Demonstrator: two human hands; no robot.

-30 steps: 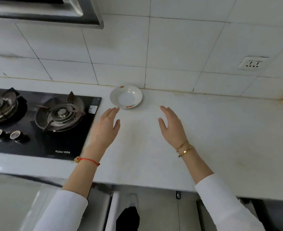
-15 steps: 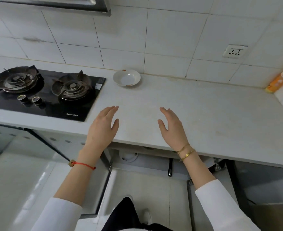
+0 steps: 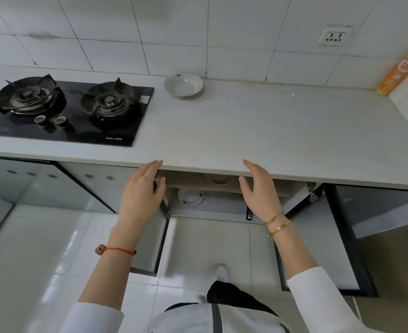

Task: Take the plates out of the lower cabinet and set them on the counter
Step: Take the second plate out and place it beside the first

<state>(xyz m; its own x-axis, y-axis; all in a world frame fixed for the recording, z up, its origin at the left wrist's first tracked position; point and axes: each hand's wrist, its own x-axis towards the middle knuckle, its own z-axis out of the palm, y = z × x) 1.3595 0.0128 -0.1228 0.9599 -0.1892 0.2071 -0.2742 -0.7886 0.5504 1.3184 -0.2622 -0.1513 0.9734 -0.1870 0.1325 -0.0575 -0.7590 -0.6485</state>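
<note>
One white plate [image 3: 183,84] with small red marks sits on the white counter [image 3: 258,131] near the tiled wall. Below the counter's front edge the lower cabinet [image 3: 212,203] stands with both doors swung out. On its upper shelf the rim of another white dish [image 3: 218,180] shows, mostly hidden by the counter edge. A white round object [image 3: 190,197] lies lower inside. My left hand [image 3: 142,195] and my right hand [image 3: 260,191] hover in front of the cabinet opening, fingers apart, holding nothing.
A black two-burner gas hob [image 3: 65,109] fills the counter's left part. An orange and yellow bottle [image 3: 400,70] leans in the far right corner. The open cabinet doors [image 3: 340,241] jut out on both sides of my legs. A wall socket [image 3: 334,37] sits above.
Both hands have drawn back from over the counter and dropped below its front edge. My view has pulled back and tilted down, and the open cabinet has come into sight.
</note>
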